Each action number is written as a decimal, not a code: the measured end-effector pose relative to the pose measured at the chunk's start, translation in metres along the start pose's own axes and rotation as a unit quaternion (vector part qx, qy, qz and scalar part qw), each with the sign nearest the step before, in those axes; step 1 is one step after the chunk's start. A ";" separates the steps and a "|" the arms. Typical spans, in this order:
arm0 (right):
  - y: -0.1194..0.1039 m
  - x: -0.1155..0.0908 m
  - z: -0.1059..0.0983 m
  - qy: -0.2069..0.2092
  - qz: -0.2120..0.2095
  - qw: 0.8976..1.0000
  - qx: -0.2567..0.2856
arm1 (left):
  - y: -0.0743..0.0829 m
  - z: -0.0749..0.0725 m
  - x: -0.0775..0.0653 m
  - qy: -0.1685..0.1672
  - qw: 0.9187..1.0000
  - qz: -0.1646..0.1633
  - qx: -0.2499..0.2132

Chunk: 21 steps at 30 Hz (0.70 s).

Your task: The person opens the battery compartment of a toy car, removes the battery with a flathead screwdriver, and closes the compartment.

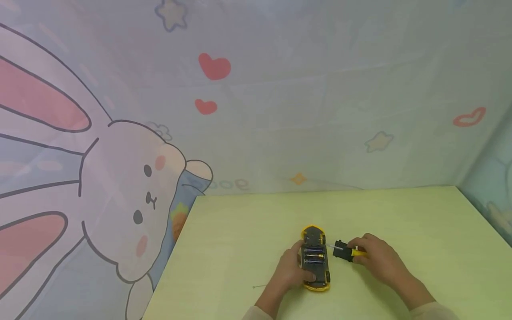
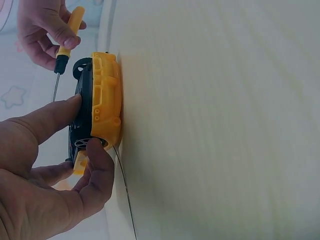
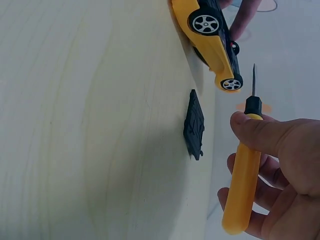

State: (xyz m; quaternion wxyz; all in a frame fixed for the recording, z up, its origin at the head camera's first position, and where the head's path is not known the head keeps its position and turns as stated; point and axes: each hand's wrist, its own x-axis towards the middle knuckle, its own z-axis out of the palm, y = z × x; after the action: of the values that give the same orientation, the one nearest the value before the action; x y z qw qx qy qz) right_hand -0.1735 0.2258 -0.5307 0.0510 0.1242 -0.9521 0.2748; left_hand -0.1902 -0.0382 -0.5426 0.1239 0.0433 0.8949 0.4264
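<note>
Head view: upturned yellow toy car (image 1: 315,266), black underside (image 1: 318,269), batteries (image 1: 314,255) showing; left hand (image 1: 290,270) grips it, right hand (image 1: 381,258) holds screwdriver (image 1: 358,253).

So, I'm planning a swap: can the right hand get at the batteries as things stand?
Probably yes: the batteries lie uncovered in the upturned toy car, though the right hand holds a screwdriver.
</note>
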 end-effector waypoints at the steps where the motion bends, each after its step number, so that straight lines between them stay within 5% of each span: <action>1: -0.001 0.000 0.001 0.000 0.000 1.000 -0.003 | 0.000 0.000 0.000 0.000 1.000 0.002 -0.001; 21: -0.021 0.015 -0.011 -0.030 -0.031 0.992 -0.121 | 0.002 -0.002 -0.001 0.001 1.000 0.005 -0.006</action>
State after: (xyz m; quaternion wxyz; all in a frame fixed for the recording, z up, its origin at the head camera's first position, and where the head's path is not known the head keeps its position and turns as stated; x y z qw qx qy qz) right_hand -0.1818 0.2117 -0.5089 0.0455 0.1544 -0.9752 0.1521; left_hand -0.1895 -0.0385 -0.5394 0.1212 0.0472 0.8924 0.4322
